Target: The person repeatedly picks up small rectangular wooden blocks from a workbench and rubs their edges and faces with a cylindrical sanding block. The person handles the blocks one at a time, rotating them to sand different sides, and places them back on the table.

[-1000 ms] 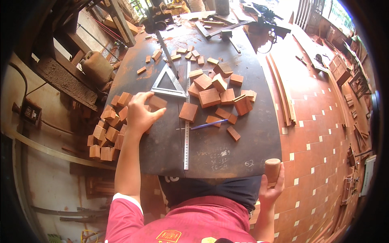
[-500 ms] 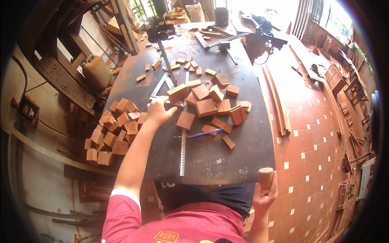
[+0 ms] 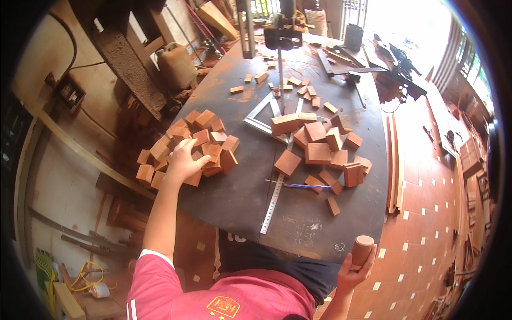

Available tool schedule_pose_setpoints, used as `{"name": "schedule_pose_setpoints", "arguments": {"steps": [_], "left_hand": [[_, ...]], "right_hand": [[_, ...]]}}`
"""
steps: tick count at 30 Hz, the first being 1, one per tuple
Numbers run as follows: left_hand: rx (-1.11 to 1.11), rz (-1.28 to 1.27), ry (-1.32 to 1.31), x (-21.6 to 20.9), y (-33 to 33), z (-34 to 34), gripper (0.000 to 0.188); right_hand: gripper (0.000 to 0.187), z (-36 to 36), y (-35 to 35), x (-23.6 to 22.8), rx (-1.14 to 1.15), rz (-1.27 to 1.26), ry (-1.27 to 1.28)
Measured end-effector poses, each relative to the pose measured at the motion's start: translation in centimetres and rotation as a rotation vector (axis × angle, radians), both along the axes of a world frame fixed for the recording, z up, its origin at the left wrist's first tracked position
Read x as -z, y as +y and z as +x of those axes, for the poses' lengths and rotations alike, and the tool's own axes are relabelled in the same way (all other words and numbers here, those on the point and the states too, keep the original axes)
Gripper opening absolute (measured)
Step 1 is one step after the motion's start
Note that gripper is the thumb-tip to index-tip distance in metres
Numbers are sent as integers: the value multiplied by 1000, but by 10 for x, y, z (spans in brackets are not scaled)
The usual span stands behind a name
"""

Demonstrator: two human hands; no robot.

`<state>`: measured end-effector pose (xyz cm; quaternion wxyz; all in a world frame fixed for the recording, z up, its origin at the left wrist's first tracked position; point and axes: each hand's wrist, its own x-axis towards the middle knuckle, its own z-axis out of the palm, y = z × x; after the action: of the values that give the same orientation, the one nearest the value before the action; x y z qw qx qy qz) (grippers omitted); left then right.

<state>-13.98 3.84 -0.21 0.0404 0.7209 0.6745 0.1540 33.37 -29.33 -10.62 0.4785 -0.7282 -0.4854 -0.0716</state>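
My left hand is over the pile of reddish wooden blocks at the left edge of the dark table. Its thumb and fingers are spread apart, touching or just above the blocks. My right hand is wrapped round a short wooden cylinder, held upright by the table's near right corner. A second group of blocks lies right of the middle. Next to it are a metal triangle, a white measuring strip and a blue pen.
A thin upright saw blade meets the table beyond the blocks. Small offcuts and a metal square lie towards the back. A jug stands at the left; long boards lie along the right side.
My left hand has moved left from the block beside the metal triangle to the left pile. The view has swung left. My right hand still holds the wooden cylinder.
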Motion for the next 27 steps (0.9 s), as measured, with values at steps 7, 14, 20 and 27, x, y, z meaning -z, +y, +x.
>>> {"name": "schedule_pose_setpoints", "arguments": {"steps": [7,14,20,27], "left_hand": [[-64,105,-7,3,-63,-62,80],[-83,220,-84,-20,-69,-109,65],[-282,-9,21,-31,-35,-166,87],[-477,-305,-372,-21,0,-237,104]], "right_hand": [[79,4,15,30,-12,107,-85],[78,7,11,38,-36,117,-35],[77,10,12,44,-50,130,-18],[76,8,14,39,-30,138,-34]]}}
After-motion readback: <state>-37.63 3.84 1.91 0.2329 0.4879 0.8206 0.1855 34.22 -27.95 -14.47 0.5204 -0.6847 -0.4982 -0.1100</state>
